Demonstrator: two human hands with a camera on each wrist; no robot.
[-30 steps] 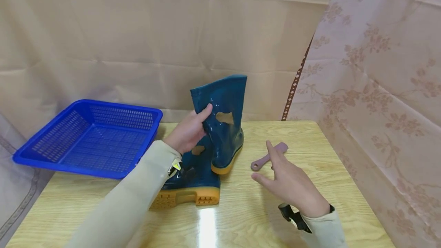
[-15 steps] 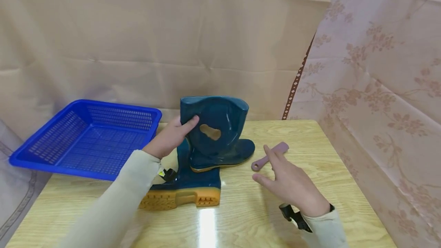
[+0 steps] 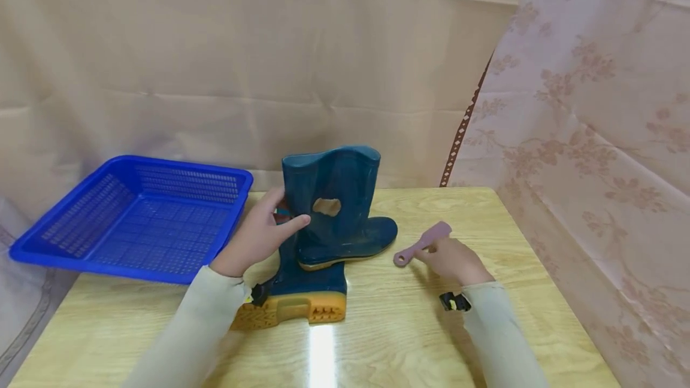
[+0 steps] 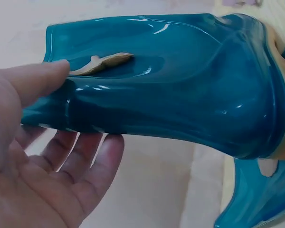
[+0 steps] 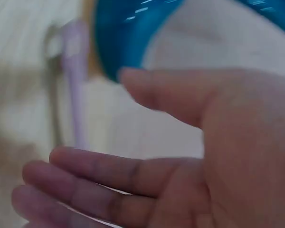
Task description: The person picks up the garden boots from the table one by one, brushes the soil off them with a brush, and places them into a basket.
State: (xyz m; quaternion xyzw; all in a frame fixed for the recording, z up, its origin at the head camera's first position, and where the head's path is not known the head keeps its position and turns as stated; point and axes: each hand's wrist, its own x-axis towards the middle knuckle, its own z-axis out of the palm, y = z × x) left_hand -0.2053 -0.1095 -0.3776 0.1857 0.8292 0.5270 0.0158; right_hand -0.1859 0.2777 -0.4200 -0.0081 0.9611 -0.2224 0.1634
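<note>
- Blue basket [image 3: 162,232]: 9 o'clock from the upright boot [image 3: 342,229].
- Left hand [image 3: 256,235]: forearm angled toward 1 o'clock; thumb and fingers loosely parted at the shaft's edge, unclenched.
- Lying boot [image 3: 309,283]: 7 o'clock from the upright 1, whose toe points to 3.
- Purple tool [image 3: 433,234]: on the desk [image 3: 388,328], 4 o'clock from the upright boot.
- Right hand [image 3: 458,259]: forearm toward 11 o'clock; thumb and fingers wide apart beside the tool, gripping nothing.
</note>
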